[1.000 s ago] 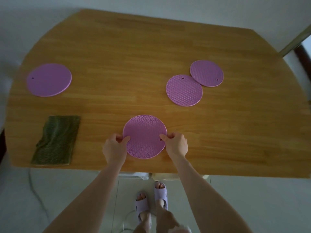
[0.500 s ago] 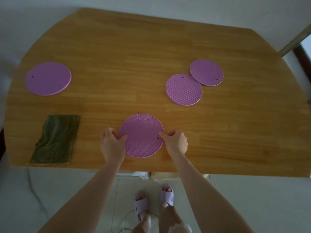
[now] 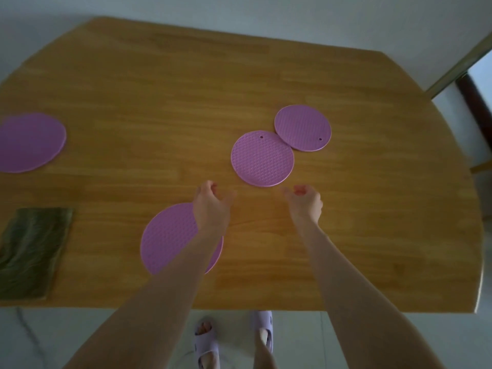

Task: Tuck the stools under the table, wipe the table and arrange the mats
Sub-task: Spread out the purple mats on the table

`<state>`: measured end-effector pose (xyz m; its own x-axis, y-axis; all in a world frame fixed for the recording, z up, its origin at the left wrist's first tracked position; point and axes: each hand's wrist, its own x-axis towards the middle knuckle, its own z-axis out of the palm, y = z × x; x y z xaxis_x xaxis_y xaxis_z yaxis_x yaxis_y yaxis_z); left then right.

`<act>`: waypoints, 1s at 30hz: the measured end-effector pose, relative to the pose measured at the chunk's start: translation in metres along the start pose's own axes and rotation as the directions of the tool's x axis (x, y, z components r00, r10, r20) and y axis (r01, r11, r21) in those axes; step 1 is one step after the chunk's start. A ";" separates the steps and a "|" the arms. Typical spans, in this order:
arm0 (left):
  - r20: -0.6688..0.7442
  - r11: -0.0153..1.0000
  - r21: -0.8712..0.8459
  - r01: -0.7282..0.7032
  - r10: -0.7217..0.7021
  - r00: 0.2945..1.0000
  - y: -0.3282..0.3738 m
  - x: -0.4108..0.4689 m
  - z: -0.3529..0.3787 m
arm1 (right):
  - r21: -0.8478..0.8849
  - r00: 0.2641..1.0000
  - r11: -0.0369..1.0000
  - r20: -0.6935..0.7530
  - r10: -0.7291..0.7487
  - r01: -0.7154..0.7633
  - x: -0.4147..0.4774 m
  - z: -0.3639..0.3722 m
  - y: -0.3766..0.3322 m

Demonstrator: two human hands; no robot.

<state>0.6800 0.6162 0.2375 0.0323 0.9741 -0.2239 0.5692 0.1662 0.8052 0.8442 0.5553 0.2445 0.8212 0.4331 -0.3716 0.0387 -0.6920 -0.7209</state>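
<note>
Several round purple mats lie on the wooden table [image 3: 372, 222]. The near mat [image 3: 167, 238] lies flat close to the front edge, partly hidden under my left forearm. My left hand [image 3: 211, 203] hovers beyond it, fingers loosely curled, holding nothing. My right hand [image 3: 304, 201] hovers to its right, also empty with relaxed fingers. Just past both hands lies a middle mat [image 3: 262, 159], touching a further mat [image 3: 303, 128] at its upper right. A fourth mat [image 3: 28, 142] lies at the far left. No stools are in view.
A folded green cloth [image 3: 32, 251] lies at the table's front left. My feet in lilac slippers [image 3: 205, 342] stand on the pale floor below the front edge. A dark frame [image 3: 476, 94] stands at the right.
Both hands have let go of the near mat and moved forward towards the middle mat. The camera has shifted, so everything sits lower and further left in view.
</note>
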 end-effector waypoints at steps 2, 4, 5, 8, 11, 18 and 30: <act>-0.002 1.000 -0.005 0.029 -0.029 1.000 0.012 0.009 0.018 | -0.004 1.000 1.000 0.010 -0.020 0.020 0.022 -0.006 -0.005; -0.020 0.998 -0.005 0.060 -0.060 0.998 0.023 0.018 0.033 | -0.003 0.998 0.999 0.033 -0.046 0.046 0.042 -0.010 -0.010; -0.029 0.997 0.000 0.076 -0.076 0.997 0.028 0.023 0.040 | 0.001 0.997 0.998 0.043 -0.056 0.056 0.051 -0.011 -0.012; -0.059 0.993 0.000 0.119 -0.119 0.991 0.039 0.039 0.061 | 0.013 0.995 0.997 0.068 -0.074 0.073 0.079 -0.011 -0.018; -0.092 0.987 -0.006 0.160 -0.160 0.983 0.044 0.051 0.075 | 0.009 0.991 0.995 0.089 -0.099 0.099 0.098 -0.008 -0.026; -0.154 0.976 0.008 0.216 -0.212 0.965 0.043 0.065 0.090 | -0.037 0.982 0.990 0.136 -0.130 0.136 0.117 0.007 -0.034; -0.176 0.971 0.001 0.239 -0.235 0.956 0.043 0.043 0.079 | -0.131 0.977 0.985 0.194 -0.086 0.112 0.113 -0.006 -0.023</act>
<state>0.7708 0.6537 0.2194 -0.2478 0.9191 -0.3063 0.5616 0.3939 0.7276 0.9395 0.6167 0.2219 0.6889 0.5945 -0.4147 0.2048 -0.7085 -0.6753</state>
